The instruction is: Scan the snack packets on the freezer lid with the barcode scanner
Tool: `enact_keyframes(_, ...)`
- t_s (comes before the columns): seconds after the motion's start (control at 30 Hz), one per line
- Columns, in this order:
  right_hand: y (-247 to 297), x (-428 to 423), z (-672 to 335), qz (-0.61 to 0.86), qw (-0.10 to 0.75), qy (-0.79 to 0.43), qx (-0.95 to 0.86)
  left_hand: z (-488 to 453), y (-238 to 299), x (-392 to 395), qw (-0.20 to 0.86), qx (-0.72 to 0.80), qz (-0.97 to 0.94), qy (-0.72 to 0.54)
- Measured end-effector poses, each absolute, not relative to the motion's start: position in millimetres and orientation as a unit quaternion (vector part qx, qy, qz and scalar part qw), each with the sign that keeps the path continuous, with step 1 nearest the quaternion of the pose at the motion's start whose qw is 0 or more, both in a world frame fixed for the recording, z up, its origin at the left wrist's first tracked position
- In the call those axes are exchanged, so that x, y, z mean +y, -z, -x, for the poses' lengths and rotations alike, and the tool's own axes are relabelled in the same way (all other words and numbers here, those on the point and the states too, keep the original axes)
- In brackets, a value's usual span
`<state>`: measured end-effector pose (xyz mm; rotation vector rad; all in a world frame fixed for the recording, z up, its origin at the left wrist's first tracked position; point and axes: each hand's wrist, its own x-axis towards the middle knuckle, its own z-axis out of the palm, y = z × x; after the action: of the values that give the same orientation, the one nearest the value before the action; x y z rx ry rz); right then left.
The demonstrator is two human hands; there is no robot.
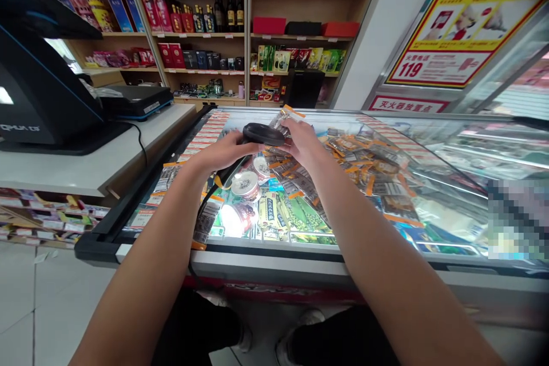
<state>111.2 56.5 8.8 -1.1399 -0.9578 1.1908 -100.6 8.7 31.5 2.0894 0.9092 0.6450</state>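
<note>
Over the glass top of a chest freezer (274, 263), my left hand (227, 150) is closed round a black handheld barcode scanner (262, 134). Its cable runs down past my left forearm to the freezer's front edge. Just right of the scanner head, my right hand (303, 140) grips a small clear packet (279, 120) with orange edges. Part of that packet is hidden behind the scanner and my fingers. A loose pile of similar orange-edged packets (364, 160) lies on the glass beyond and right of my right hand. A few more packets (207, 220) lie near my left forearm.
Through the glass show round tubs (245, 184) and green bags (295, 214). A counter (81, 168) at left carries a black register (40, 80) and a flat black device (135, 100). Stocked shelves (206, 37) stand behind. A fire-notice poster (446, 63) hangs at right.
</note>
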Motion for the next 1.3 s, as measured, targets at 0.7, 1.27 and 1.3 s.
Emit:
enact_keyframes(0.7, -5, 66, -121, 0.544, 0.579, -0.380, -0.474, 100, -39, -7, 0.458, 0.335, -0.775, -0.279)
enact_keyframes(1.27, 28, 16, -36, 0.436, 0.297, -0.098, -0.844, 115, -39, 18, 0.391, 0.435, -0.455, -0.672)
enact_keyframes(1.3, 37, 13, -22, 0.427, 0.278, -0.108, -0.854, 114, -39, 19, 0.393, 0.435, -0.455, -0.670)
